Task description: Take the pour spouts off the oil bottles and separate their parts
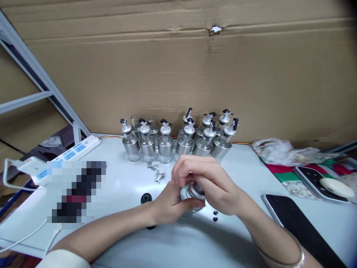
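Observation:
A glass bottle with a metal band [193, 190] stands near the front middle of the white table. My left hand [170, 203] is wrapped round its side, thumb across the front. Over the bottle's top, my right hand [210, 178] is closed, its fingers bent down; whatever they pinch is hidden behind them. Two small black parts [215, 216] lie just right of the bottle. A round black part [146, 198] sits behind my left forearm, and another dark piece shows below it. Small silver spout pieces [159, 176] rest beyond my hands.
Several bottles with silver pourer tops [165, 143] stand in rows at the back, before a cardboard wall [178, 74]. A white power strip [69, 154] and cables lie left. At right are a black phone-like slab [298, 223], another device [312, 178], a plastic bag [281, 150] and cloth.

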A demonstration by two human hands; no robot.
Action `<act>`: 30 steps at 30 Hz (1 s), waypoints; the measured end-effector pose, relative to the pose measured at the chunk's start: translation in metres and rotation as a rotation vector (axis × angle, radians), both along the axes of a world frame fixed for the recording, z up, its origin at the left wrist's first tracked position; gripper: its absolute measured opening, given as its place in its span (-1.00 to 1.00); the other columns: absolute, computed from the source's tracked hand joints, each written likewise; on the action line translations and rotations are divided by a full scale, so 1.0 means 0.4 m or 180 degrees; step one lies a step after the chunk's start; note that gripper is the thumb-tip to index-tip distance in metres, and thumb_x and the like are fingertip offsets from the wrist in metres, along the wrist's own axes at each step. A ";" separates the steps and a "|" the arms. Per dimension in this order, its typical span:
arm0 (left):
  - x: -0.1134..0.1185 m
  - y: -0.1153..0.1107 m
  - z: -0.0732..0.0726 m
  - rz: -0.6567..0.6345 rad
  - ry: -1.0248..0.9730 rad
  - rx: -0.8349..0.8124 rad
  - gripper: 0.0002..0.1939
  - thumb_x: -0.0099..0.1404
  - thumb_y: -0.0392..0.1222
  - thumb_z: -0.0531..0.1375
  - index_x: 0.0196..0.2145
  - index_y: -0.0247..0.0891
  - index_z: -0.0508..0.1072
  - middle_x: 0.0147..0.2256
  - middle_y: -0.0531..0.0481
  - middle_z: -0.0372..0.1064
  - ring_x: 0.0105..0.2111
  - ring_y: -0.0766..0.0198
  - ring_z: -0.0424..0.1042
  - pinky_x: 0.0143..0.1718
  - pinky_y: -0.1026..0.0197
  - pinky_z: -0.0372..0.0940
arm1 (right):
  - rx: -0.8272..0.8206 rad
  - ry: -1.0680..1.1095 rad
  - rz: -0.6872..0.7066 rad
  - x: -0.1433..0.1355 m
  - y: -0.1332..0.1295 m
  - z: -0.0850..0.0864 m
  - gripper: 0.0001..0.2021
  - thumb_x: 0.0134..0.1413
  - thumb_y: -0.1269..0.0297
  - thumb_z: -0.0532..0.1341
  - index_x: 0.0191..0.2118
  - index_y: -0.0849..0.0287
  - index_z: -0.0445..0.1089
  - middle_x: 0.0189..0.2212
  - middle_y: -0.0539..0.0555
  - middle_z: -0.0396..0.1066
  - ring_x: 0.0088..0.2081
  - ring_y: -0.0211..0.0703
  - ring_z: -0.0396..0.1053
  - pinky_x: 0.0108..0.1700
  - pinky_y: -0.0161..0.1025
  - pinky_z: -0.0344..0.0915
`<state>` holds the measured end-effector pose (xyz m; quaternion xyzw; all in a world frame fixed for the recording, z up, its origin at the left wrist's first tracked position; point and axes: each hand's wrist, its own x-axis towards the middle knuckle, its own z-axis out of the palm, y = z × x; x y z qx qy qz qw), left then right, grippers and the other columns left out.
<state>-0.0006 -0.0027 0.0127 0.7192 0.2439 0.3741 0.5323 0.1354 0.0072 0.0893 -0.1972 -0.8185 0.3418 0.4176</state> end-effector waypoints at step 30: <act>-0.095 0.159 0.083 0.1376 -0.1138 0.1862 -0.68 0.28 -0.32 0.15 -0.16 -0.09 0.04 -0.24 0.11 0.35 -0.26 0.38 0.43 -0.20 0.17 0.36 | 0.1394 0.0392 -0.1901 0.039 0.015 0.014 -0.83 0.10 0.46 0.12 -0.20 0.10 0.34 -0.37 0.02 0.44 -0.38 -0.23 0.41 -0.28 -0.22 0.36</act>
